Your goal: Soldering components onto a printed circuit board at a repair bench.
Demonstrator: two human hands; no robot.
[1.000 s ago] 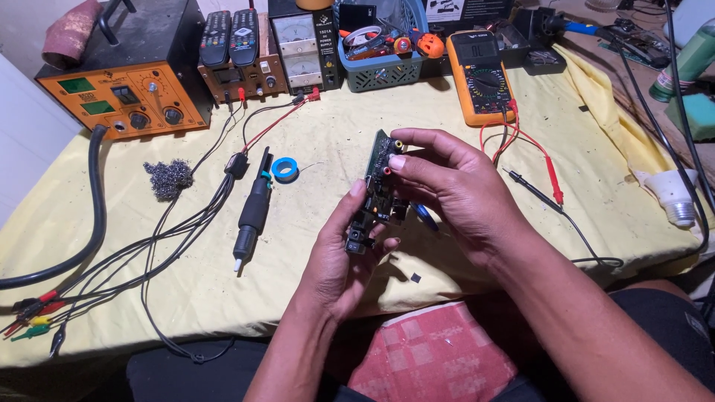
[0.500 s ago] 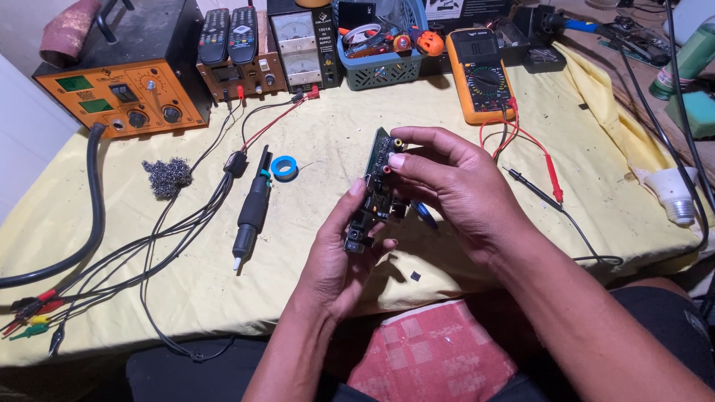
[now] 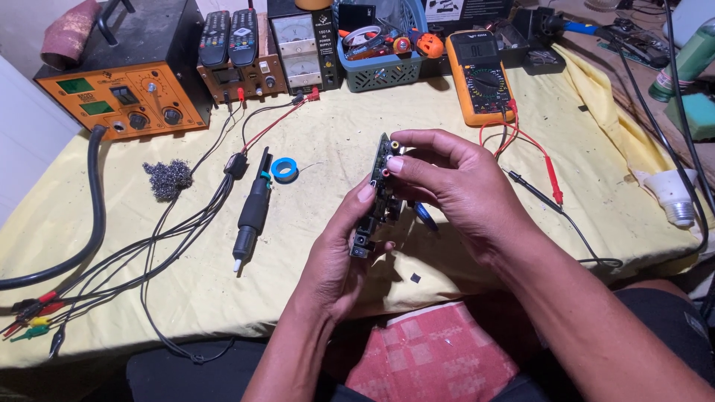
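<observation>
Inspection stage, I judge: circuit board point(image 3: 378, 195) lifted edge-on above the yellow cloth's point(image 3: 112, 275) near edge, left hand point(image 3: 339, 257) fingers clamped on its lower end, right hand point(image 3: 454, 186) fingertips pinching the top; soldering iron point(image 3: 252, 212) lies untouched, probes point(image 3: 551, 182) unconnected.

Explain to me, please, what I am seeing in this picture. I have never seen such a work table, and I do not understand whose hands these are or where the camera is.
The camera sits on the person's head and looks down, so both hands are the person's own. The left hand and the right hand together hold a small circuit board upright above a table with a yellow cloth. On the cloth lie a black soldering tool, a blue roll of tape, a grey ball of wire wool and many cables. At the back stand an orange station, an orange meter with red and black probes, and a basket of tools.
</observation>
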